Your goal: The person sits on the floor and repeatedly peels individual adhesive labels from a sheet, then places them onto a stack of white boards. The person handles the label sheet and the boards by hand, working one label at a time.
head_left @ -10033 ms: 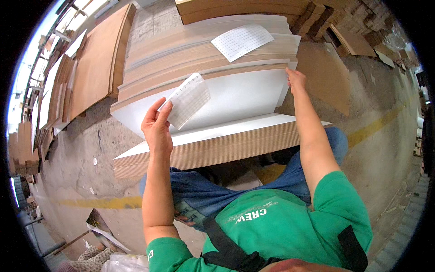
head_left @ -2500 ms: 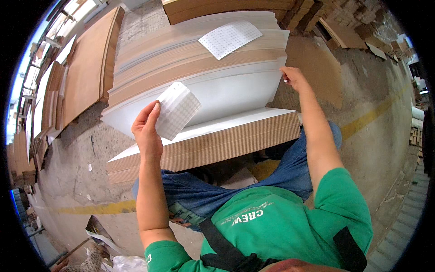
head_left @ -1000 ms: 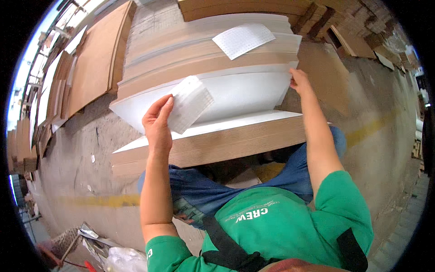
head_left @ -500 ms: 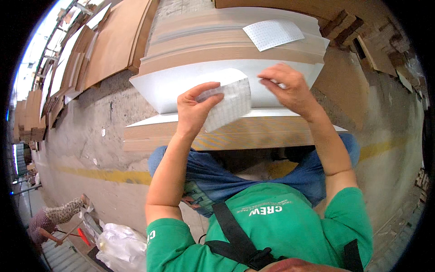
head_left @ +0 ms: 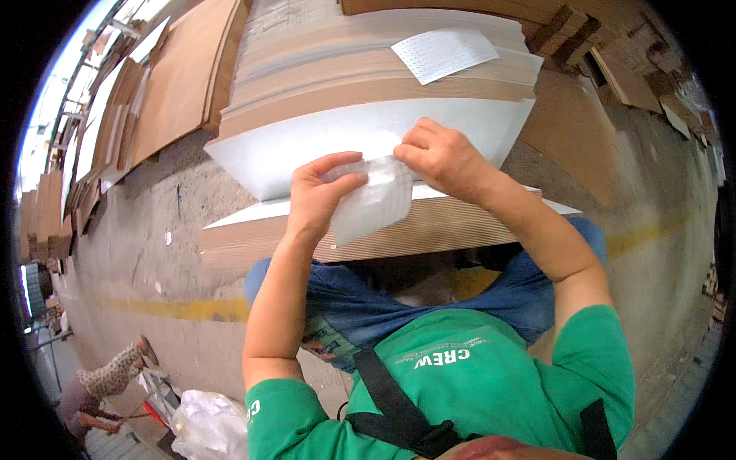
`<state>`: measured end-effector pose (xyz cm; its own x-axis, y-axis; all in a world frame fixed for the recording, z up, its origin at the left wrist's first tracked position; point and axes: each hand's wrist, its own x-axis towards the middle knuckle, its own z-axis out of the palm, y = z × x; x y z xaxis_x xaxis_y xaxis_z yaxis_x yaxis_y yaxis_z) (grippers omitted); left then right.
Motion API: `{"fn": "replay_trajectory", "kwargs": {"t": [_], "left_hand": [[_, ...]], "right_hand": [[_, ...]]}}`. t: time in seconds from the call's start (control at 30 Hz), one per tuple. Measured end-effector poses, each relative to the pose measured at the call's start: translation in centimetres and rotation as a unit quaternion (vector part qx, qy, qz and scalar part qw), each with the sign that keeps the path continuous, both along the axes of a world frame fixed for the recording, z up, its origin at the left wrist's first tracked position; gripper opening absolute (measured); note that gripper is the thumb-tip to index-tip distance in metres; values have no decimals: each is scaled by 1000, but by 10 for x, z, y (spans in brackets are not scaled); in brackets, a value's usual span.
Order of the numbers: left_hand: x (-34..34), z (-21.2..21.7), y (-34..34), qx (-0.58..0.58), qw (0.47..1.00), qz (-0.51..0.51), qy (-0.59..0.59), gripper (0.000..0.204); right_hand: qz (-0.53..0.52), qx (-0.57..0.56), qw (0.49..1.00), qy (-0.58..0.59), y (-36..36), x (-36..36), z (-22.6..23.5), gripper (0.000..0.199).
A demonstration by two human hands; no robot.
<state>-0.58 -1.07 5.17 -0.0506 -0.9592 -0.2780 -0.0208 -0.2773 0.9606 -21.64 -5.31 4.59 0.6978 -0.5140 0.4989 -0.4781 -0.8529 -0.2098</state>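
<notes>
Sheet (head_left: pixel 372 207), pale and grid-marked, hangs in the air above the front pile (head_left: pixel 460 222), left of the middle of its back edge, with the white board (head_left: pixel 284 142) leaning behind it. At its upper left the left hand (head_left: pixel 343 170) has it pinched between thumb and fingers. Its long axis slants: the lower end points down-left, over the pile's front edge toward the person's left knee, the upper end up-right, away from the body. At its upper right corner the right hand (head_left: pixel 399 151) has its fingertips drawn together, seemingly with hold of the sheet; anything small between them is hidden.

That right hand is what has just changed: a second ago it was at the board's right edge. Its arrival seems to shift the work from board to sheet, with both hands engaged. Further right, a dotted page (head_left: pixel 445 55) lies on the back stack (head_left: pixel 322 80), nearer its right edge, untouched.
</notes>
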Motion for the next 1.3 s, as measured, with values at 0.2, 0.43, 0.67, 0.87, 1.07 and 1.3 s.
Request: {"fn": "replay_trajectory", "kwargs": {"t": [0.2,0.43,0.67,0.87,1.07,1.3], "left_hand": [[-2,-2,-7,117,989,54,75,38],[0,-16,-14,68,997,38,28,35],[1,-20,-13,44,998,35,-11,31],[1,-20,-12,61,997,36,1,29],[-2,-18,-14,38,998,39,15,27],[1,-20,-13,23,999,43,16,26]], "right_hand": [[44,68,995,-54,-1,-4,-25,10],[-373,347,838,-194,-74,-107,-143,18],[-501,129,850,-100,-95,-145,-197,16],[-539,200,810,-116,-91,-169,-183,27],[-574,322,692,-294,-106,-225,-173,36],[-530,407,637,-383,-113,-218,-171,35]]}}
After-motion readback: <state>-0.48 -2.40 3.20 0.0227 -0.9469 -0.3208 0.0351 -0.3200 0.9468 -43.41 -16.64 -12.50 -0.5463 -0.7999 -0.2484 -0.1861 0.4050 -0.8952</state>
